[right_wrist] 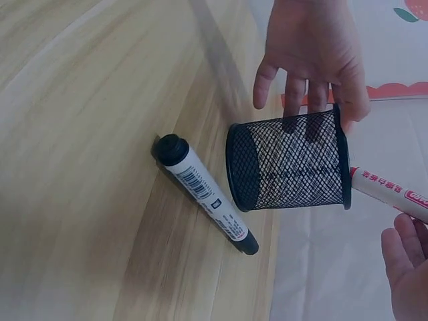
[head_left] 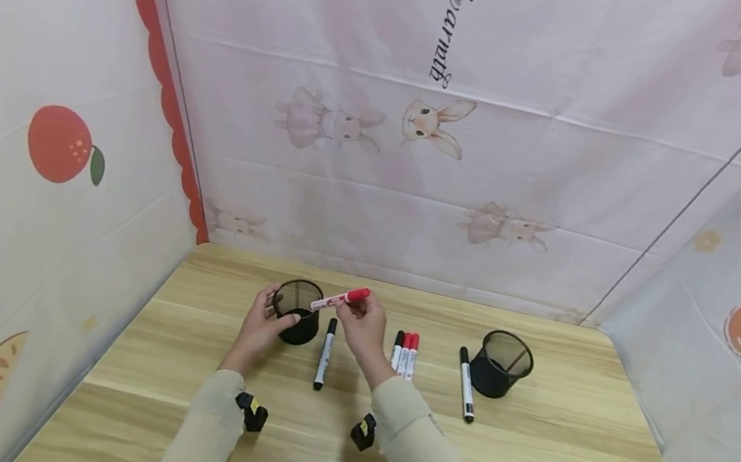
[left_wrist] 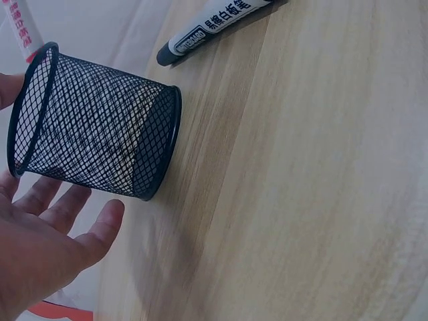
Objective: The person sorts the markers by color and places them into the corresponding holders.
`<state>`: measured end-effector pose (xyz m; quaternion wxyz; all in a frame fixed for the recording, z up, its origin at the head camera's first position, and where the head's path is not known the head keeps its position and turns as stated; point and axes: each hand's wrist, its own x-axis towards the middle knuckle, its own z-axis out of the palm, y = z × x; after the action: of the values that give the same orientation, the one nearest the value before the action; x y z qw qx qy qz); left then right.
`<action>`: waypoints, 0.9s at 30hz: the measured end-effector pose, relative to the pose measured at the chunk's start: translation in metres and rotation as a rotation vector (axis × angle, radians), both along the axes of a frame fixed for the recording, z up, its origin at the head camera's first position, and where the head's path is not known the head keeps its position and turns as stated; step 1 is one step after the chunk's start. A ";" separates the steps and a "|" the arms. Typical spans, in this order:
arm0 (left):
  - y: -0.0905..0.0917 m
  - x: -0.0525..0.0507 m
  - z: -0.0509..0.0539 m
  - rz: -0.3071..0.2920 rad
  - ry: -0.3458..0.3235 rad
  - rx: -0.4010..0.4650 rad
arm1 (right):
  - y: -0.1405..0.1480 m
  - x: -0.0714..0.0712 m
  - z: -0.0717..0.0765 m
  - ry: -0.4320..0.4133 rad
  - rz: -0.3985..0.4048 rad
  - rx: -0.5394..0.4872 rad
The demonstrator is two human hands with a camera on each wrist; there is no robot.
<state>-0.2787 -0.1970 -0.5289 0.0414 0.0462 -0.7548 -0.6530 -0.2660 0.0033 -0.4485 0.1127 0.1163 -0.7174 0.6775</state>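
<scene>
My left hand (head_left: 257,329) holds a black mesh pen holder (head_left: 298,327) on the table, its thumb at the rim and its other fingers around the far side. In the left wrist view the mesh wall (left_wrist: 93,124) shows nothing inside. Between thumb and fingers, my right hand (head_left: 365,333) pinches a red whiteboard marker (head_left: 342,299) near its red cap. The marker slants, and its white end is at the holder's rim, as the right wrist view shows. Just right of this holder lies a black whiteboard marker (head_left: 325,354), also seen in the right wrist view (right_wrist: 207,194).
Right of my right hand lie a black marker (head_left: 397,348) and two red markers (head_left: 409,353), side by side and partly covered by the forearm. Farther right stands a second mesh pen holder (head_left: 500,367), with a black marker (head_left: 467,384) beside it. Printed cloth walls (head_left: 358,221) border the table.
</scene>
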 end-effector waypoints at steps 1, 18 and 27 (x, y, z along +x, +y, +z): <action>0.000 0.000 0.000 -0.002 0.004 0.001 | -0.001 0.001 0.001 0.001 0.000 0.014; 0.000 0.000 0.003 -0.003 0.005 -0.008 | -0.011 0.001 -0.009 -0.016 0.008 0.024; 0.001 0.002 0.007 -0.004 0.007 0.000 | -0.017 0.002 -0.004 0.011 0.001 0.072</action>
<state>-0.2769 -0.1957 -0.5224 0.0427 0.0422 -0.7548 -0.6532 -0.2644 -0.0132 -0.4521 0.1120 0.1241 -0.7407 0.6507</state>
